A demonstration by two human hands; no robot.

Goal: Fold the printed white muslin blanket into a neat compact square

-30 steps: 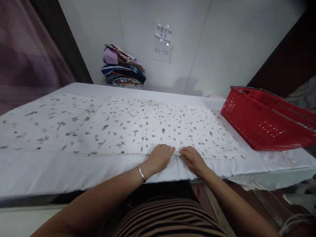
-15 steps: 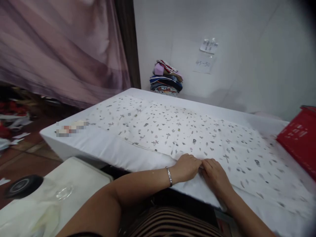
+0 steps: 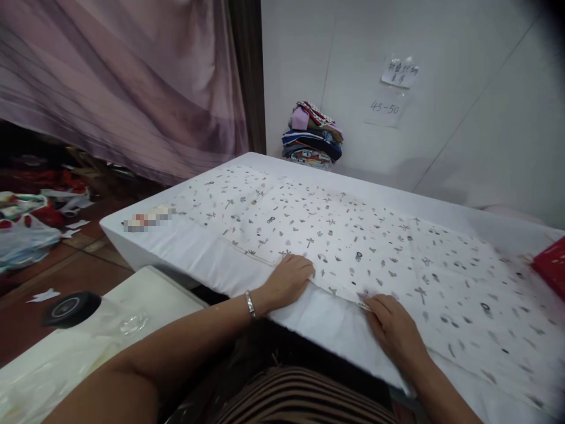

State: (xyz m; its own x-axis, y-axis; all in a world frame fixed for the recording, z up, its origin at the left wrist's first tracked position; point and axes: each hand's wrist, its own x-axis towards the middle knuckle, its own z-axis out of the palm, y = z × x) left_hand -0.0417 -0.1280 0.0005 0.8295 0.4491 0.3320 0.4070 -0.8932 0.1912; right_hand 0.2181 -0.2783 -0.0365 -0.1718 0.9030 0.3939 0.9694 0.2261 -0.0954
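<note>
Well, one left hand, fingers pressed together, thumb hidden, and one right hand, pinching the edge, touch one printed cloth on one white table, with, from them, one clothes pile at twelve o'clock and two signs toward one.

Soft dim light, faint shadow on wall

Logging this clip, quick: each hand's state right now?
Left hand: curled at the near edge of the printed cloth; grip unclear.
Right hand: closed, pinching that edge.
</note>
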